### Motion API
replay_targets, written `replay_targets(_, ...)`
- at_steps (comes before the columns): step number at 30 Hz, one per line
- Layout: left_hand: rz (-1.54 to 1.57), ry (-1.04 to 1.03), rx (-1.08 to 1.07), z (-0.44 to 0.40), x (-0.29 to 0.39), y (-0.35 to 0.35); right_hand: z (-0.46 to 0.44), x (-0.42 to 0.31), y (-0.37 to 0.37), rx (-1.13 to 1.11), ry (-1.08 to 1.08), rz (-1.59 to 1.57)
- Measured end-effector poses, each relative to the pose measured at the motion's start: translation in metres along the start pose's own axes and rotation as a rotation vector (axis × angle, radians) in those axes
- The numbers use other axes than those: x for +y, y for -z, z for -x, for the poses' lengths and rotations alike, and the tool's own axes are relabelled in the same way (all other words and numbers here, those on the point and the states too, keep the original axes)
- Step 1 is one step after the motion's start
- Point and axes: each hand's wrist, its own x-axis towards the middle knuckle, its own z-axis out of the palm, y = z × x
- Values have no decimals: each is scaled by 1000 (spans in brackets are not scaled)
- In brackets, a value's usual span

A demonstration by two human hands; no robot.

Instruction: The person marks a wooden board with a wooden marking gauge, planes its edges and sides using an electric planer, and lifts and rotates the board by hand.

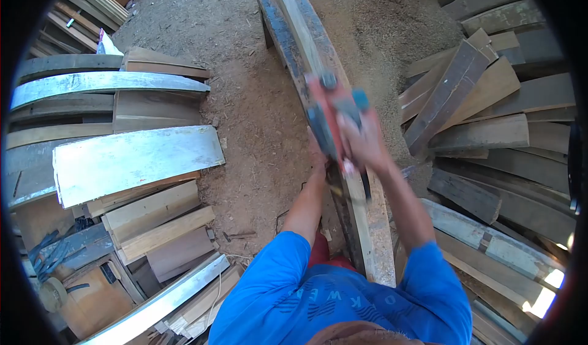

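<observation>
A red and dark-grey electric hand planer (328, 109), blurred by motion, rests on a long, narrow wooden strip (300, 33). My right hand (362, 140) is wrapped round the planer's rear handle. Low on the planer's left side is my left hand (316, 154), close to the edge of the strip. Its fingers are blurred and partly hidden, so I cannot make out whether it grips the wood or the tool. Beneath the strip runs a long, worn bench (383, 247) with blue-stained patches at its far end. The near end of the strip reaches toward my body.
Stacked boards (156, 201) lie on the left, with a pale, wide plank (141, 161) on top. More boards (490, 127) pile up on the right, some crossing at angles. Wood shavings cover the dirt floor (245, 106). A thin tool (239, 235) lies on the ground.
</observation>
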Motion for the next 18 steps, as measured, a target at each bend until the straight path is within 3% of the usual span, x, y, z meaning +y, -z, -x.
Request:
replay_targets(3,-432,-183,6,4,0,5,136,17,15,-115,-330,-7)
replay_targets(5,-654,-290,51,4,0,3,185,29,8,47,-99,26)
replay_targets(7,-687,-331,54,5,0,1,178,28,5,25,-229,-4)
replay_targets(10,-709,-369,59,10,0,-1,118,4,6,-80,-520,-140)
replay_targets(14,-761,-424,94,13,5,-2,-22,-7,-2,34,-72,94)
replay_targets(18,-777,-469,121,2,-5,1,-183,-13,-18,105,-103,4)
